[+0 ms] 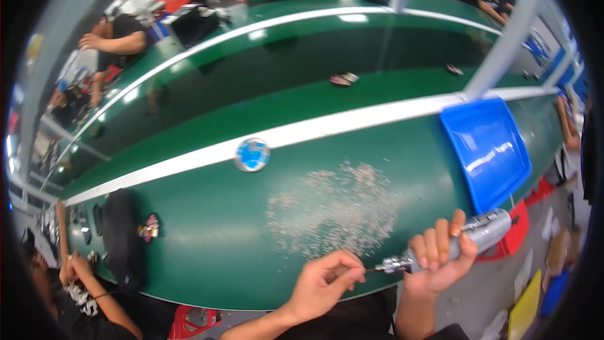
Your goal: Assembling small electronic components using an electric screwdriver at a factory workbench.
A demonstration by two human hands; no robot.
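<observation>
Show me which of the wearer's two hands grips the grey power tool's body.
The right hand: it wraps around the body of the grey power tool, whereas the left hand is pinched near its front end.

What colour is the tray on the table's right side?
The tray is a glossy bright blue; it shows in the head view.

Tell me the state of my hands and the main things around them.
Grey power tool: held sideways, bit pointing left; running or not, can't tell.
Right hand: closed around the tool.
Left hand: thumb and fingers together at the bit's tip; anything pinched is too small to tell.
Small metal pieces: loose, scattered on the green table.
Round tin: blue on top; open or lidded, can't tell.
Blue tray: open side up.
</observation>
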